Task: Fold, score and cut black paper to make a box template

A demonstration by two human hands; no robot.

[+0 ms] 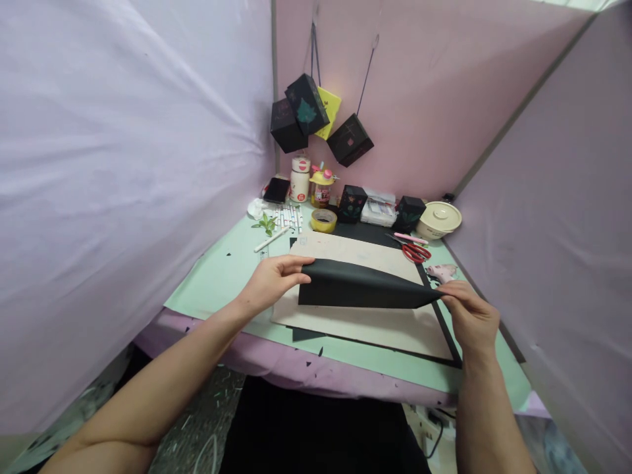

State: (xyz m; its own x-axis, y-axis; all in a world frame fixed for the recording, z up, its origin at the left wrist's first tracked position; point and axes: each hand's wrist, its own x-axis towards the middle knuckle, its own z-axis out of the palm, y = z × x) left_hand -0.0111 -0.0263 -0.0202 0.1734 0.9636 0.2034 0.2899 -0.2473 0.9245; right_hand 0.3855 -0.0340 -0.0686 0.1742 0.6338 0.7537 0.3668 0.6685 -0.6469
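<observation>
A sheet of black paper (363,286) is held between my two hands, bent over along its upper edge, its front part hanging down. My left hand (274,280) pinches its left end between thumb and fingers. At the right end, my right hand (469,309) grips the corner, where the paper narrows. Beneath it lies a beige board (355,329) on the table, with more black paper (309,334) showing around its edges. Red-handled scissors (416,253) lie behind the sheet, and a pale pink glue gun (441,271) is close to my right hand.
A yellow tape roll (324,221), white markers (289,217), a green sprig (267,224) and a lidded bowl (439,219) line the back of the green tabletop (212,280). Black decorated boxes (351,204) stand there; others (307,102) hang above. Fabric walls (123,131) enclose the sides.
</observation>
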